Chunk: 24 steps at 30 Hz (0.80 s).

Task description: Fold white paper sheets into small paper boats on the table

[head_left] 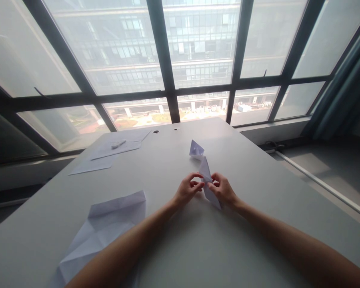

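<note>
Nearest me, lower left of the frame, lies a large creased paper sheet. At centre my left hand and right hand both pinch a folded white paper piece, fingertips pressed onto its middle. Just above it sits a small paper boat. Upper left I see flat sheets with a marker on them. I can read no writing.

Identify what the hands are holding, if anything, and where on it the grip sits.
Both the left hand and right hand pinch a folded white paper piece around its middle, fingertips on opposite edges; its pointed ends stick out above and below.
</note>
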Motion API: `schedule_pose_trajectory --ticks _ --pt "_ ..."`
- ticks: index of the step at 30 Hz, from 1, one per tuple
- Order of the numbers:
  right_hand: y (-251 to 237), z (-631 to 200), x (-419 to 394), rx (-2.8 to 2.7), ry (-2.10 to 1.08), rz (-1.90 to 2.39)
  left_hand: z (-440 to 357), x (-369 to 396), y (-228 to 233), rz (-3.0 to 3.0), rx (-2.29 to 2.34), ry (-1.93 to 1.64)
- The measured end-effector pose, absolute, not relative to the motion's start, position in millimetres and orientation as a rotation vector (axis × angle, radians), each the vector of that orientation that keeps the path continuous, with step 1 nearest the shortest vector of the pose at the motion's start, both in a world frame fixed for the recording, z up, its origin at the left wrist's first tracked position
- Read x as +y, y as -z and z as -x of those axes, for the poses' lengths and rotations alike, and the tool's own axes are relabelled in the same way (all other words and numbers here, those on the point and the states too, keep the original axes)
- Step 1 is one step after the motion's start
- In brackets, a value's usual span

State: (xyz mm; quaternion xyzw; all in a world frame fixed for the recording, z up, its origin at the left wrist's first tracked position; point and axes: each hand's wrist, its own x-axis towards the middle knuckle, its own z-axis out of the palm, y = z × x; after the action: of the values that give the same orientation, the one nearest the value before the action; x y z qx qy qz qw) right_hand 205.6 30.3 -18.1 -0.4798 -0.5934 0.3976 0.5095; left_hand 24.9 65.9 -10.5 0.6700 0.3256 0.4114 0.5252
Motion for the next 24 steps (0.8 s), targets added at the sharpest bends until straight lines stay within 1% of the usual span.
schedule_pose_trajectory --ticks 6,15,19,24 --pt "15.7 -205.4 25.8 -1.568 -1.022 1.025 -24.2 64.5 4.1 -1.537 0.730 -0.931" --pt "15.3 -206.5 24.7 -1.600 -1.035 1.024 -21.4 64.0 3.7 -1.440 0.662 -0.971" --pt "14.2 -206.9 25.9 -1.512 -1.078 1.056 -22.5 65.1 6.9 -1.466 0.711 -1.003" --pt "15.5 -208.6 33.0 -1.338 -1.071 1.203 -22.6 67.3 9.5 -1.474 0.743 -0.950"
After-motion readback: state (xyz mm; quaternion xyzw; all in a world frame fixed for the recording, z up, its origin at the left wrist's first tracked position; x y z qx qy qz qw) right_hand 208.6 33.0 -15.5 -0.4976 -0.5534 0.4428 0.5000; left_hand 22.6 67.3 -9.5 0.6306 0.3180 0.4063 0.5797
